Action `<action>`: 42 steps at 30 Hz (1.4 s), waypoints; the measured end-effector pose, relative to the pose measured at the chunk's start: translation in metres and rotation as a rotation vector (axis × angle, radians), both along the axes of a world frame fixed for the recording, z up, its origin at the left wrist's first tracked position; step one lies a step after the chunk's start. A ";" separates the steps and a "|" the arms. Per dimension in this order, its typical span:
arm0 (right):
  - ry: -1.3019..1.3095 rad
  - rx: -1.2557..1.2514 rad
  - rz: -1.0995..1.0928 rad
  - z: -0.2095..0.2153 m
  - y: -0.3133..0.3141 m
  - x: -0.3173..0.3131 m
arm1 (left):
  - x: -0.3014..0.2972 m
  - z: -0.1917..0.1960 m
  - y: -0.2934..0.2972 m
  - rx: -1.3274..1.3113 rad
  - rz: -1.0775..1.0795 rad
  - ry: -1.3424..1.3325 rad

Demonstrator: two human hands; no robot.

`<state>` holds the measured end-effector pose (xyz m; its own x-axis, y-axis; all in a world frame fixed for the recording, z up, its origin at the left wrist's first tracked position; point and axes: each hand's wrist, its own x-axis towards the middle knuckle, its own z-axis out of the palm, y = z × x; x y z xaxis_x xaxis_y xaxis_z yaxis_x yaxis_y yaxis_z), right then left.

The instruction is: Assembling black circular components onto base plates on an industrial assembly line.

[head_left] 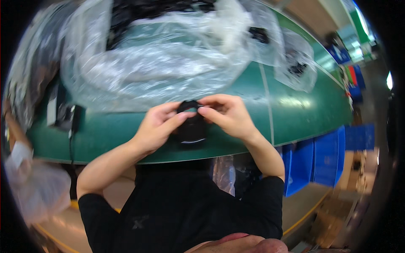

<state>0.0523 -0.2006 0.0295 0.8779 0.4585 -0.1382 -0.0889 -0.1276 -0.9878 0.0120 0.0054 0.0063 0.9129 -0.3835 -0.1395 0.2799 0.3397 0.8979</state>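
Observation:
Between my two hands, above the near edge of the green table, is a black piece [192,131] with a rounded top and a small opening near that end. Its exact kind cannot be made out. My left hand [159,122] pinches it from the left, thumb lying across the upper part. On the other side my right hand [228,113] grips the top right edge between thumb and fingers. Just beyond my hands lies a large clear plastic bag [160,71], with black items [162,9] heaped at its far end.
The green table [312,111] curves across the view. A small black and white device [63,110] with a cable lies at left. Another plastic bag [297,63] holds black parts at right. Blue bins [327,156] stand below the right edge. At far left shows another person's arm [17,128].

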 end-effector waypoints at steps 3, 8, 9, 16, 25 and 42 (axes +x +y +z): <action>-0.256 -0.071 -0.246 -0.007 -0.038 0.024 | -0.003 -0.006 0.003 0.061 0.045 0.062; -0.506 -0.382 -0.902 -0.026 -0.208 0.111 | -0.005 -0.003 -0.006 0.051 0.002 0.095; -0.567 -0.633 -0.973 -0.028 -0.238 0.123 | -0.006 -0.002 -0.008 0.050 -0.001 0.101; -0.606 -1.225 -1.129 -0.036 -0.316 0.182 | -0.002 -0.002 -0.008 0.102 -0.026 0.101; -0.354 -1.252 -1.229 -0.032 -0.324 0.207 | 0.003 -0.008 -0.009 0.149 -0.067 0.105; -0.760 -0.810 -1.491 -0.039 -0.322 0.191 | 0.000 -0.006 -0.011 0.132 -0.077 0.139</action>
